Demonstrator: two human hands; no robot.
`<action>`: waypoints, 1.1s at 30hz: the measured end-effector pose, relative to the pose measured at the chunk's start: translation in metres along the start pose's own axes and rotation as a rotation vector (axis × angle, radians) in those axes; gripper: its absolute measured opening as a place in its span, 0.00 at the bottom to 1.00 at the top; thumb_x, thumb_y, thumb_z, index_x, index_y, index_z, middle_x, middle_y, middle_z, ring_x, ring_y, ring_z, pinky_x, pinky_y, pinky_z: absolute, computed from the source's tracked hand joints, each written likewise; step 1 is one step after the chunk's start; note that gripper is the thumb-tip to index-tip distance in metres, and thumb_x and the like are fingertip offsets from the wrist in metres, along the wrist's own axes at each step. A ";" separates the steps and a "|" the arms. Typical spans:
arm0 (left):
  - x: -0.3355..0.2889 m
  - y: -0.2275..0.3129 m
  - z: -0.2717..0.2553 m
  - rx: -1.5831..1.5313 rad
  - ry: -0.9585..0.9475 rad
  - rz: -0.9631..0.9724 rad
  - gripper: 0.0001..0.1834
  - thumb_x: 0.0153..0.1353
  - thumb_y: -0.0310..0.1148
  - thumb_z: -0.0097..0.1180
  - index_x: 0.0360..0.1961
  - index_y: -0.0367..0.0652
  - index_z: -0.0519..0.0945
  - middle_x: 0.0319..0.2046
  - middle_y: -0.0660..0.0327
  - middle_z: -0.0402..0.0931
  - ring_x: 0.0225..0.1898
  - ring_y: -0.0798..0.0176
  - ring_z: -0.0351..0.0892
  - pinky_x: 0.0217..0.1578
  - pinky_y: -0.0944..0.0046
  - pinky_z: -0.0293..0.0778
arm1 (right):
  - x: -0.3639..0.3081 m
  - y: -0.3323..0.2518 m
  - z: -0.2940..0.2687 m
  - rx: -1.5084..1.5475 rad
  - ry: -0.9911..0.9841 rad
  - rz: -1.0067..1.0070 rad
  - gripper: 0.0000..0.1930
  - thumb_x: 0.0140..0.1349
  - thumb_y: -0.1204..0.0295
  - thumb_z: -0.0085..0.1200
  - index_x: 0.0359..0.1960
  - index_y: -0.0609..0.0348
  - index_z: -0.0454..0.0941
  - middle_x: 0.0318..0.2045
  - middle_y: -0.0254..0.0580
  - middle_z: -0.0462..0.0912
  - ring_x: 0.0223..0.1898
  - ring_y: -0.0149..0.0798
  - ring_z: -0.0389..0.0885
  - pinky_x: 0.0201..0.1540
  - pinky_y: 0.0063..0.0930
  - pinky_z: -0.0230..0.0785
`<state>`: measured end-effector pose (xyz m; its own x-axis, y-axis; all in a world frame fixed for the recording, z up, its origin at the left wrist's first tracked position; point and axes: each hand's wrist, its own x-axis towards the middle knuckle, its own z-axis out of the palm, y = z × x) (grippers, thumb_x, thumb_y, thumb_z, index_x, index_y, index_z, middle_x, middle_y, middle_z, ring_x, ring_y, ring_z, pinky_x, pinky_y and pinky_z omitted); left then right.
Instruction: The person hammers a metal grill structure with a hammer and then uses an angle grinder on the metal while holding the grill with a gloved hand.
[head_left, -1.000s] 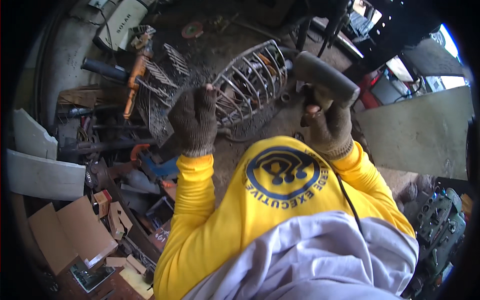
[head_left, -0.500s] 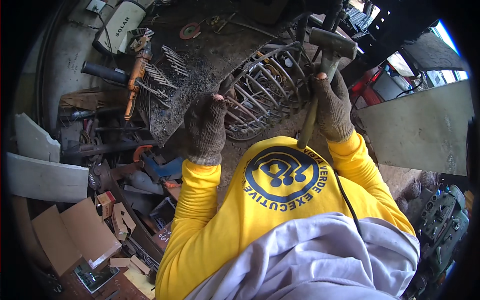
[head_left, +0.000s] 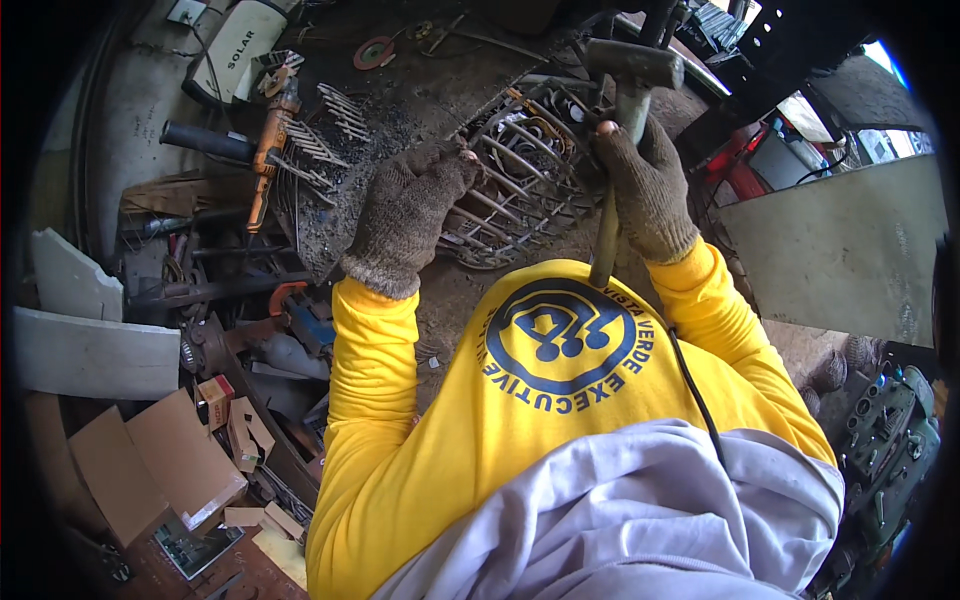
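My left hand (head_left: 410, 210), in a brown knit glove with a bare fingertip showing, is closed on the left edge of a welded metal rod grille (head_left: 512, 188). The grille is tilted, its bent rods running side by side within a frame. My right hand (head_left: 650, 185), gloved the same way, wraps round the handle of a hammer (head_left: 634, 66) just below its head. The hammer is upright beside the grille's right side, its head up and its handle reaching down toward my yellow shirt. Part of the grille's left rim is hidden behind my left glove.
An orange angle grinder (head_left: 272, 150) lies left of the grille, near short cut rods (head_left: 343, 112) and a reddish disc (head_left: 374, 53) on a dusty work surface. Cardboard boxes (head_left: 185, 450) stand at lower left. A grey sheet panel (head_left: 840, 250) and a green machine (head_left: 890, 430) are at right.
My left hand has turned and shifted slightly, its fingertips going right, and the grille has tilted with it. The hammer and my right hand have moved a little left and up.
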<state>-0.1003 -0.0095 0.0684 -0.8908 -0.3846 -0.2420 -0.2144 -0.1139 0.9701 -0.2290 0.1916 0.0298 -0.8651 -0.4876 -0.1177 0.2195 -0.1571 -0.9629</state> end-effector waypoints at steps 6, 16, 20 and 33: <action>0.002 -0.025 -0.010 0.250 0.064 0.287 0.20 0.71 0.44 0.55 0.51 0.38 0.81 0.42 0.61 0.83 0.40 0.73 0.81 0.39 0.72 0.76 | 0.016 0.002 -0.003 0.207 0.054 0.114 0.14 0.69 0.64 0.56 0.48 0.60 0.74 0.31 0.34 0.78 0.28 0.28 0.79 0.30 0.19 0.76; -0.005 -0.035 0.001 0.346 0.298 0.161 0.20 0.70 0.45 0.57 0.48 0.37 0.80 0.39 0.61 0.81 0.43 0.68 0.78 0.46 0.67 0.74 | 0.025 0.008 -0.003 0.108 0.034 0.129 0.16 0.68 0.61 0.59 0.48 0.61 0.78 0.32 0.35 0.81 0.31 0.24 0.81 0.32 0.18 0.77; -0.007 -0.052 0.006 0.280 0.444 0.292 0.17 0.71 0.46 0.53 0.38 0.41 0.82 0.27 0.64 0.79 0.28 0.71 0.75 0.31 0.66 0.71 | 0.020 0.004 0.004 0.142 -0.028 0.110 0.16 0.67 0.60 0.60 0.47 0.60 0.79 0.33 0.35 0.82 0.31 0.24 0.81 0.34 0.19 0.76; 0.000 -0.044 -0.011 0.835 0.603 0.671 0.19 0.72 0.44 0.51 0.32 0.39 0.79 0.20 0.63 0.75 0.23 0.67 0.76 0.27 0.64 0.69 | -0.017 -0.004 -0.013 0.134 -0.287 -0.335 0.28 0.71 0.54 0.51 0.60 0.66 0.66 0.33 0.34 0.77 0.26 0.24 0.75 0.27 0.19 0.69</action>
<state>-0.0862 -0.0148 0.0253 -0.6429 -0.5287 0.5543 -0.1735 0.8053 0.5669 -0.2211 0.2119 0.0322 -0.7424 -0.6063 0.2850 0.0219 -0.4472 -0.8941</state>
